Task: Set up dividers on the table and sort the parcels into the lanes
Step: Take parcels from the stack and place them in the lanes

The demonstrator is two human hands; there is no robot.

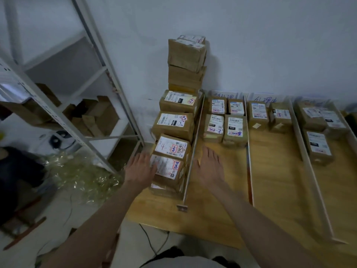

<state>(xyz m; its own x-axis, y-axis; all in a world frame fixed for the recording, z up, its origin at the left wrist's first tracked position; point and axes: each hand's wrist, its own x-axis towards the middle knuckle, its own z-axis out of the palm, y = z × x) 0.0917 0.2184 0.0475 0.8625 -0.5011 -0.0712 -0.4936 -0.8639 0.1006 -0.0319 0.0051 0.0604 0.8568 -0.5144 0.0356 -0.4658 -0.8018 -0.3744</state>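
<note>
On the wooden counter (218, 209), white dividers run from the wall toward the front edge and mark off lanes. Left of the nearest divider (193, 151) sits a crowded row of brown parcels (174, 124), with a tall stack (186, 60) of more boxes against the wall. The left hand (142, 169) is spread wide, fingers straight, touching the side of the front parcel (168, 167) in that row. The right hand (209, 165) hovers with fingers straight and relaxed, holding nothing, just right of the same divider. Four parcels (225, 118) lie in the next lane, two more (269, 116) in the one beyond, and three (316, 128) at far right. A metal shelf (63, 105) stands on the left.
</note>
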